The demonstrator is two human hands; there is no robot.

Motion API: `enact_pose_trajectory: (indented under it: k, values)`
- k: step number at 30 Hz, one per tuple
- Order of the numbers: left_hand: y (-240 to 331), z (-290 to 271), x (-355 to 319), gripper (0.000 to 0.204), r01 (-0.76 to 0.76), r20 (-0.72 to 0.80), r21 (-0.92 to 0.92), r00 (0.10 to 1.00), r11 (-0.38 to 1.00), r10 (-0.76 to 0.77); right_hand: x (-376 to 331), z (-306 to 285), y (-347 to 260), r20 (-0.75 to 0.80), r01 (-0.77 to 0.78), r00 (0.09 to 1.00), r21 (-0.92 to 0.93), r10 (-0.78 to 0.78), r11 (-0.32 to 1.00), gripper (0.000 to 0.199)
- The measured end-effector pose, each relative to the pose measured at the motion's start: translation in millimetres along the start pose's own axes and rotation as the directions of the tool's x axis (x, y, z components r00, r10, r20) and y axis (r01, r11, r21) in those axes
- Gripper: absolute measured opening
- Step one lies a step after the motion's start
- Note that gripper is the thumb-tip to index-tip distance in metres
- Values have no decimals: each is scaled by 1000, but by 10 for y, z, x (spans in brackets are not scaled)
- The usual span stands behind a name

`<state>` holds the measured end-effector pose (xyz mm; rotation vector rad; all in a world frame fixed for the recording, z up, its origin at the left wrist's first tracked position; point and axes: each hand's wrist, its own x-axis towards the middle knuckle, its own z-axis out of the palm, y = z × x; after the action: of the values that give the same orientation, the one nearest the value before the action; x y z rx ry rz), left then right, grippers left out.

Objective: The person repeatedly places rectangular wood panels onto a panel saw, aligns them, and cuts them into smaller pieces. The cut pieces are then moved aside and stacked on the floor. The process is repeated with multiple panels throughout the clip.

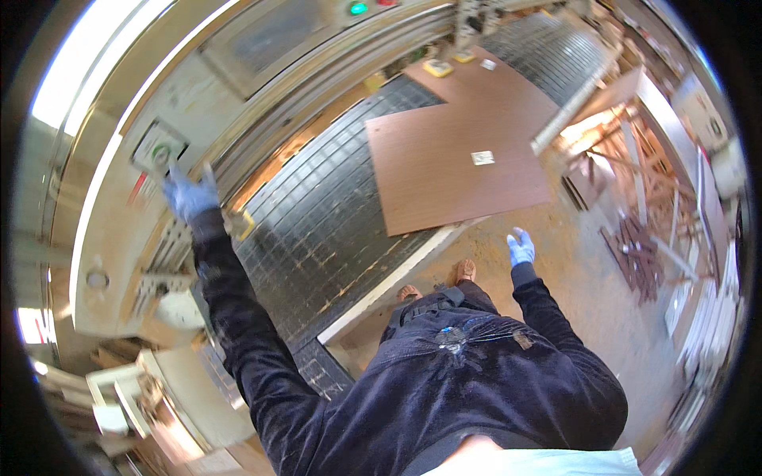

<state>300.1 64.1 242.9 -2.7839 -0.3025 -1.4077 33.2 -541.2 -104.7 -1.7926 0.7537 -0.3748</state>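
Note:
My left hand, in a blue glove, is raised with fingers spread at the machine's control panel, just below a round green button. It holds nothing. My right hand, also gloved in blue, hangs free and apart from everything, over the sawdust floor near the corner of the machine bed. A large brown wood panel with a small white label lies flat on the dark gridded machine bed.
A yellow object sits at the bed's near-left edge. Scrap wood strips and offcuts lie on the sawdust floor at right. White boards lean at the far right. Cluttered shelves stand at lower left.

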Motion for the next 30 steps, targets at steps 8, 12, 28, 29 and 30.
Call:
enact_pose_trajectory:
  k: [8, 12, 28, 29, 30]
  values:
    - [1614, 637, -2981, 30, 989, 906, -133, 145, -59, 398, 1300, -564, -92, -330, -135, 943, -277, 38, 952, 67]
    - [2716, 516, -4009, 29, 863, 613, 503, -314, -51, 725, 1926, -720, -3, 68, -273, 962, 179, 265, 945, 66]
    - [5182, -642, -3835, 47, 904, 945, 147, -9, -402, 327, 1535, -2873, -361, 635, -545, 767, 563, 98, 621, 61]
    - [5372, -536, -3804, 41, 915, 936, 155, -14, -374, 353, 1634, -3046, -415, 650, -561, 759, 623, 38, 545, 62]
    - [5563, -415, -3811, 34, 923, 920, 180, -36, -341, 391, 1706, -3258, -413, 649, -571, 761, 676, -9, 466, 63]
